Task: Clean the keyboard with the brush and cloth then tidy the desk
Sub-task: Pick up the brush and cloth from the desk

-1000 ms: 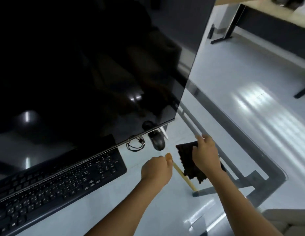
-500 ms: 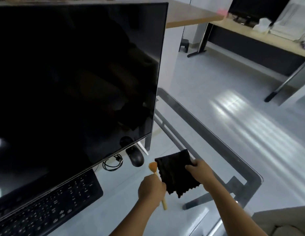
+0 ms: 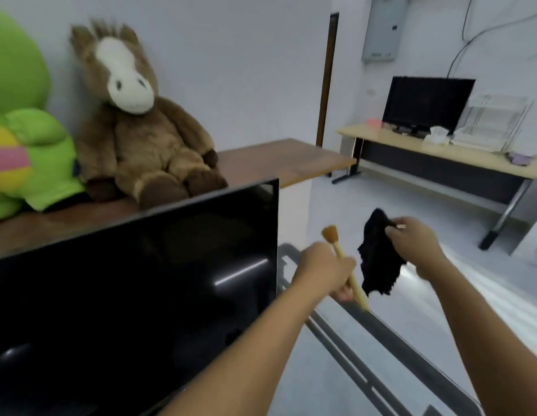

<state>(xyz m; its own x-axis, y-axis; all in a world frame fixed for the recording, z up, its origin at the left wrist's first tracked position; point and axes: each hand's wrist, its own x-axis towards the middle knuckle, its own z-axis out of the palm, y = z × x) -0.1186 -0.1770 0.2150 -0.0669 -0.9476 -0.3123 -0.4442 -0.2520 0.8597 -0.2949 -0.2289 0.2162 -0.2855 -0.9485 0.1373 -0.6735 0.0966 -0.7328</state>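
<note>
Raised hands, apparently gripping brush (image 3: pixel 345 265), cloth (image 3: pixel 376 259).

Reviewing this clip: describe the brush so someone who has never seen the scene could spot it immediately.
Start at the big black monitor filling the lower left. Just past its right edge, the left hand grips the brush, a pale wooden stick with a tan bristle tuft pointing up. The right hand beside it holds a limp black cloth instead.

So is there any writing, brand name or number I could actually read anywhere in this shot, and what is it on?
None can be read.
Near monitor: no logo visible on its dark screen.
Far monitor: a mark on its lower bezel, too small and blurred.
Grey wall box: small dark marks, unreadable.
Brush and black cloth: no label visible.
</note>
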